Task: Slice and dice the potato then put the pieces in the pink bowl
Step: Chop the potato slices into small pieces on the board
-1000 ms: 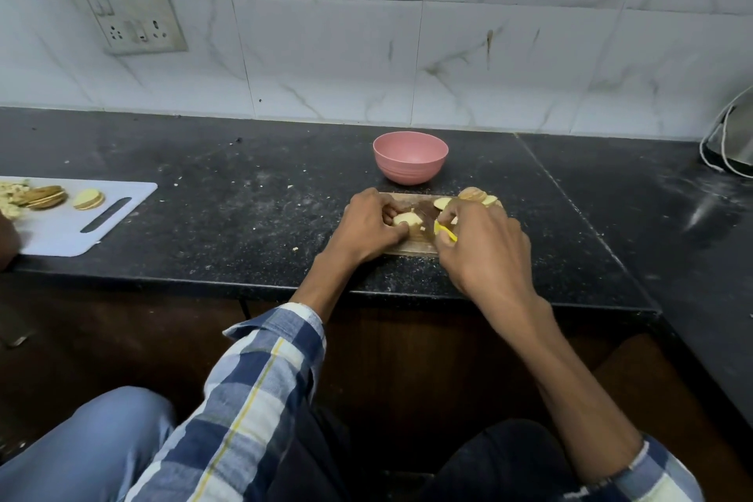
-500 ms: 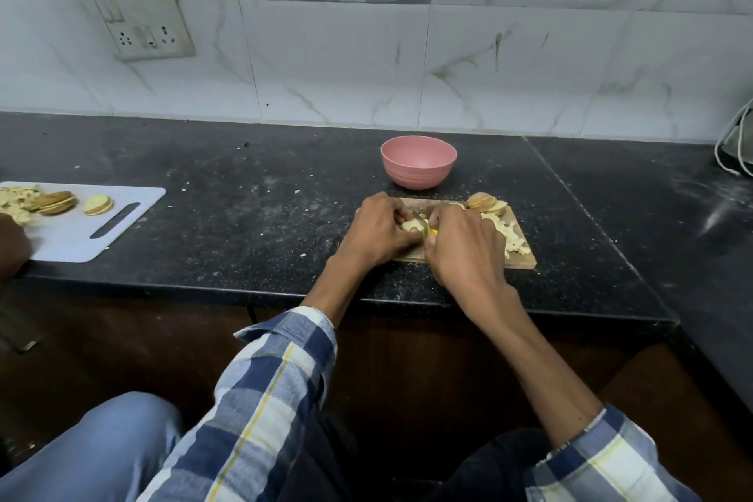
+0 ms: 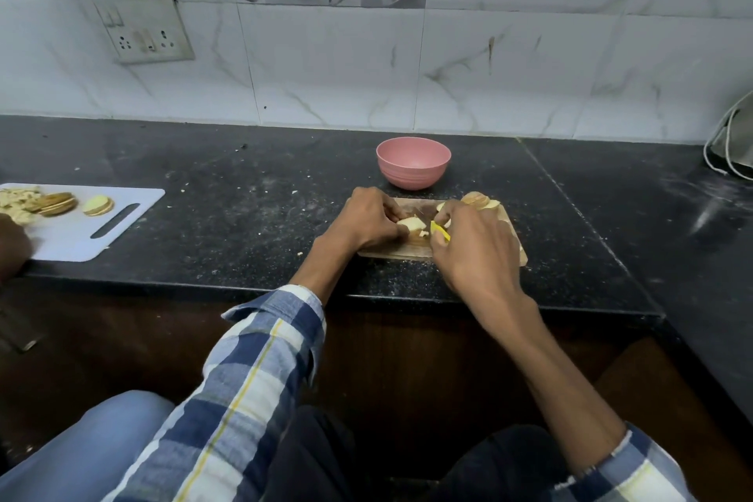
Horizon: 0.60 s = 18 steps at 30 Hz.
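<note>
gripping potato — r hand prob w/ knife

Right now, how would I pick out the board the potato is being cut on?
On the black counter, just in front of the pink bowl, lies a small wooden board under both hands. Unlike the larger white board far left, it is brown and has no handle slot.

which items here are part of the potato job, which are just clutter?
In use:
left hand holding the potato piece
right hand gripping the yellow-handled knife
wooden board
potato slices
pink bowl

Lying about:
white board with another batch of slices
wall socket
cables
</note>
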Each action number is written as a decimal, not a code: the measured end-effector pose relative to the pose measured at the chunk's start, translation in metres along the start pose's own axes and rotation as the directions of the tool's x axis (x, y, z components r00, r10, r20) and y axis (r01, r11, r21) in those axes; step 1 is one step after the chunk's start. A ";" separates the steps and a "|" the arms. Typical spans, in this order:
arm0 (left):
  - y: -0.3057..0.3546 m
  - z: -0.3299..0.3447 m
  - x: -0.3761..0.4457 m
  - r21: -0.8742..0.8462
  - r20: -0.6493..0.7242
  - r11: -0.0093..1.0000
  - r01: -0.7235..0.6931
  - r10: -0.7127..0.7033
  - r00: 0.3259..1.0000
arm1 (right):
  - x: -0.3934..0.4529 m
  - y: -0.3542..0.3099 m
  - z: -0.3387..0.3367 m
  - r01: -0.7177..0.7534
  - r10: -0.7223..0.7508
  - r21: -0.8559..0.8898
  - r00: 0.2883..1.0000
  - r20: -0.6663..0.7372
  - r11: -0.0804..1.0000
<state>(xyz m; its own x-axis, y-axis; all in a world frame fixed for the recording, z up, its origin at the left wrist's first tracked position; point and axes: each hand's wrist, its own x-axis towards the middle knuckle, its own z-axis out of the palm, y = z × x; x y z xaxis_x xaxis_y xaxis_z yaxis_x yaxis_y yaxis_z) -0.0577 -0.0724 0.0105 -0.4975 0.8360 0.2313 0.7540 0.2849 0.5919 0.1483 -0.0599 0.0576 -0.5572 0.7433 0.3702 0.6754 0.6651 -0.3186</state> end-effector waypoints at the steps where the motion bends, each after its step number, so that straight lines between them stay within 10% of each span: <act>1: 0.000 -0.001 0.000 0.006 0.002 1.000 -0.002 0.002 1.000 | 0.002 -0.001 0.006 0.003 -0.003 0.006 1.000 -0.001 1.000; 18: 0.003 0.004 -0.001 -0.041 -0.041 0.999 0.023 -0.025 0.999 | 0.003 -0.017 -0.003 -0.015 0.019 -0.039 0.993 0.120 0.999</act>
<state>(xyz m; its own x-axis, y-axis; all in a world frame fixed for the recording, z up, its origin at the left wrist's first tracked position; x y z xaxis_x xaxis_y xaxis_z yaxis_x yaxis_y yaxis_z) -0.0534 -0.0708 0.0086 -0.5333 0.8088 0.2479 0.7239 0.2848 0.6284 0.1366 -0.0693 0.0671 -0.5981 0.7593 0.2563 0.7017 0.6507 -0.2902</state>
